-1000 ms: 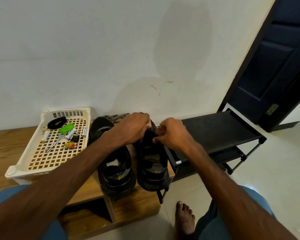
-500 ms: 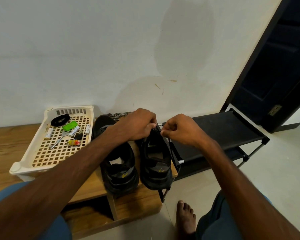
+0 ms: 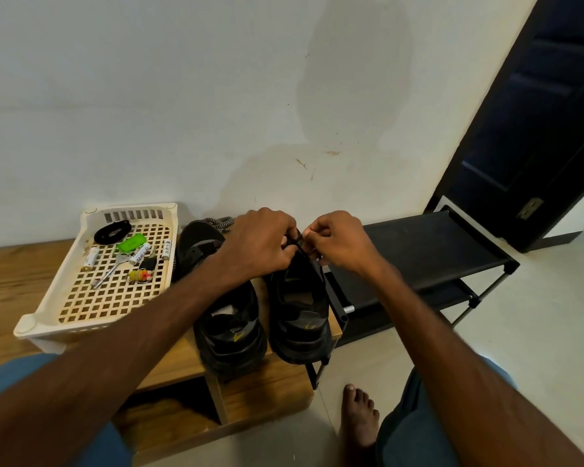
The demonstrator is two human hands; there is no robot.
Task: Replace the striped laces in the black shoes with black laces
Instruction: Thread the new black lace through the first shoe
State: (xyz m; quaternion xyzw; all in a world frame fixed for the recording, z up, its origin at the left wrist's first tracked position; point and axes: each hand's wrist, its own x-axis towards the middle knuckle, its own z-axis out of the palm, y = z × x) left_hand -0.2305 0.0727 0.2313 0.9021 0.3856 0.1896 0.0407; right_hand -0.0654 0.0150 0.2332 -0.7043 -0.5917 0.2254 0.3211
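Observation:
Two black shoes stand side by side on a wooden bench [image 3: 21, 281], heels toward me: the left shoe [image 3: 230, 332] and the right shoe [image 3: 300, 318]. My left hand [image 3: 260, 244] and my right hand [image 3: 338, 241] meet over the front of the right shoe, fingers curled, each pinching a thin black lace [image 3: 299, 246] between them. A bundle of striped laces [image 3: 218, 222] lies behind the left shoe by the wall.
A cream lattice basket [image 3: 115, 298] on the bench's left holds batteries, a green item, a key and a black loop. A black shoe rack [image 3: 429, 251] stands to the right, a dark door [image 3: 533, 129] beyond it. My bare foot [image 3: 359, 416] rests on the tiled floor.
My hands have come closer together above the right shoe's front and lifted slightly, drawing the black lace between them. The shoes have stayed in place.

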